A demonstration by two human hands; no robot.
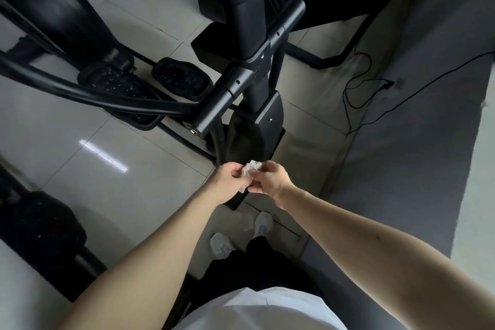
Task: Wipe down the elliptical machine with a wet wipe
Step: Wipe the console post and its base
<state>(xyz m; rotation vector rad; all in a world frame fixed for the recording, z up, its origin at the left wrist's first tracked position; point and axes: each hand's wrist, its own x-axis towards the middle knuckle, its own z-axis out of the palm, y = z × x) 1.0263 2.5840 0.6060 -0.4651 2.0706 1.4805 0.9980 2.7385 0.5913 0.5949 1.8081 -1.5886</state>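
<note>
Just below the middle of the frame, a crumpled white wet wipe (251,167) sits between the two grips. It is bunched up and pokes out above the fingers, with a strip of it trailing down between the palms. The left grip (229,179) (the person's left hand, reaching in from the lower left) has its fingers curled round the wipe's left side. The right grip (271,181) pinches the wipe's right side between thumb and curled fingers, the back of the hand turned up toward the camera. Both grips are clenched on the wipe and meet around it. Both forearms are bare and stretch forward, converging from the bottom corners of the frame.

The wipe is held just in front of the black elliptical machine (247,35), at the lower end of its base cover (265,120); whether it touches the cover I cannot tell. A studded pedal (179,80) lies left of the upright post. Grey shoes (222,245) stand on the tiled floor (67,128) below the hands, and a thin black cable (347,104) loops at the right.
</note>
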